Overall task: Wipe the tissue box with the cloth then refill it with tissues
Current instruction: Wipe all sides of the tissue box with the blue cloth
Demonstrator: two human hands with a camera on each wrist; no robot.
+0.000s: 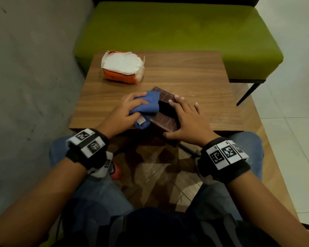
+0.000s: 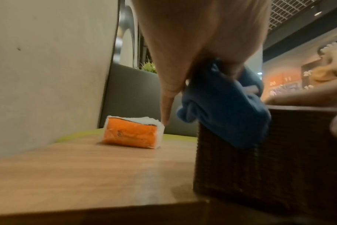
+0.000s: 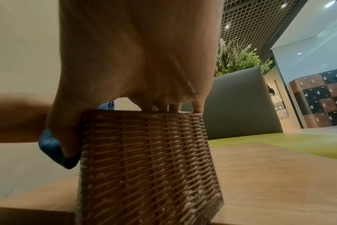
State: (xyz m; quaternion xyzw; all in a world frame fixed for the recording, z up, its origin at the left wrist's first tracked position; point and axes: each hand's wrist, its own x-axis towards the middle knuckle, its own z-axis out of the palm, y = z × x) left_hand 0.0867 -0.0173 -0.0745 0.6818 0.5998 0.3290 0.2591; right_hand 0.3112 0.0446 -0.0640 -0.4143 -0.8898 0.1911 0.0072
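Clearly the wiping is in progress and the refill is not begun: the tissue pack (image 1: 122,67) lies well apart on the table (image 1: 194,72). The left hand (image 1: 121,111) grips the blue cloth (image 1: 146,106) on top of the woven tissue box (image 1: 166,120) at the near table edge. The right hand (image 1: 187,118) lies flat on the box, fingers straight, steadying it.

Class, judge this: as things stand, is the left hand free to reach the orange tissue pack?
Probably not yet: the left hand grips the blue cloth on the tissue box. The table toward the tissue pack looks unobstructed.
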